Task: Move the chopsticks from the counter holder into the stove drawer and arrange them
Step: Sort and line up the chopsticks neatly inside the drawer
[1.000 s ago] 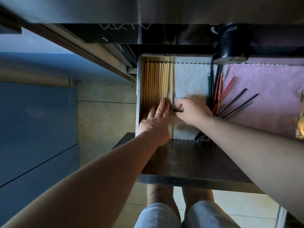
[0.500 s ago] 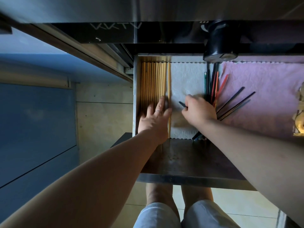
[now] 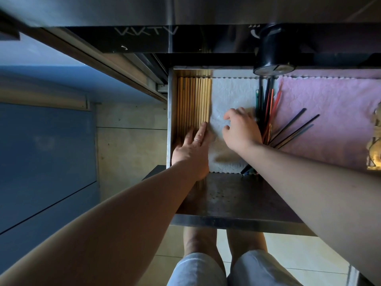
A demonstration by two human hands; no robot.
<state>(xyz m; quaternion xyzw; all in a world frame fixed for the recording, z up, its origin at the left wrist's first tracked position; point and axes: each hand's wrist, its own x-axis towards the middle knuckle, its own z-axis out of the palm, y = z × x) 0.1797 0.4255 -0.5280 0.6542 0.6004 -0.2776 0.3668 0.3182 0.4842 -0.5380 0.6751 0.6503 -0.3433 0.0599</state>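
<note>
The stove drawer (image 3: pixel 226 220) is pulled open below me. A tight row of several bamboo chopsticks (image 3: pixel 193 100) lies along its left wall. My left hand (image 3: pixel 191 149) rests flat on their near ends, fingers stretched out. My right hand (image 3: pixel 241 131) hovers over the white cloth (image 3: pixel 231 93) with its fingers curled and apart, and I see nothing in them. Just right of that hand lies a loose bundle of coloured chopsticks (image 3: pixel 268 108), red, orange, green and dark. Three dark chopsticks (image 3: pixel 292 126) fan out onto the pink cloth (image 3: pixel 329 104).
A black round knob (image 3: pixel 272 56) on the stove front overhangs the drawer's back edge. A gold-coloured object (image 3: pixel 374 149) shows at the drawer's far right. Blue cabinet fronts (image 3: pixel 47 151) stand to the left. My legs are below the drawer front.
The single bamboo chopstick that lay apart now sits flush against the row. My right hand has moved right, and the dark chopstick tip seen in it earlier no longer shows.
</note>
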